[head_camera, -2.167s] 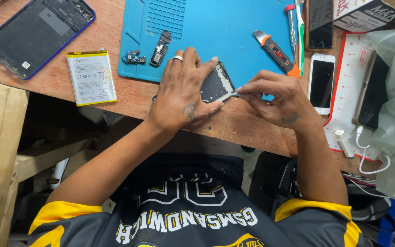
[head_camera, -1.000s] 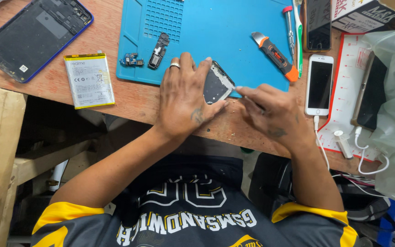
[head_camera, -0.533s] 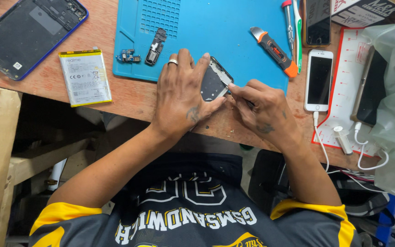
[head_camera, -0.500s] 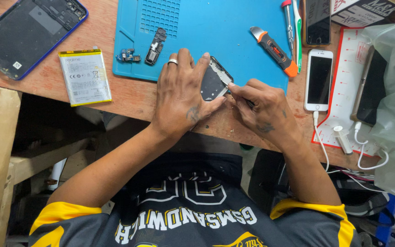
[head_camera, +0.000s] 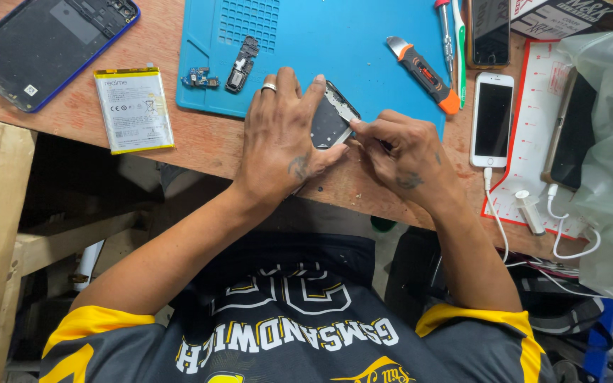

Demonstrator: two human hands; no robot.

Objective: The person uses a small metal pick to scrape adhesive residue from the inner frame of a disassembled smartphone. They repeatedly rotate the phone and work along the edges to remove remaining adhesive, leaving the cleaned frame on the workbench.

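The head view shows the left hand pressed flat over a small dark phone part, fingers spread and the thumb pinning its lower edge at the front of the blue work mat. The right hand is pinched narrow at the part's 3 o'clock edge; whether a fine tool sits in that pinch cannot be told. Against the picture from two seconds back, the right fingertips have closed in from just beside the part to touching its edge, so the work reads as pressing or prying along that side. At 10 o'clock lie two small circuit pieces, farther out a battery and an opened blue phone. At 2 o'clock rest an orange-handled cutter and a white phone.
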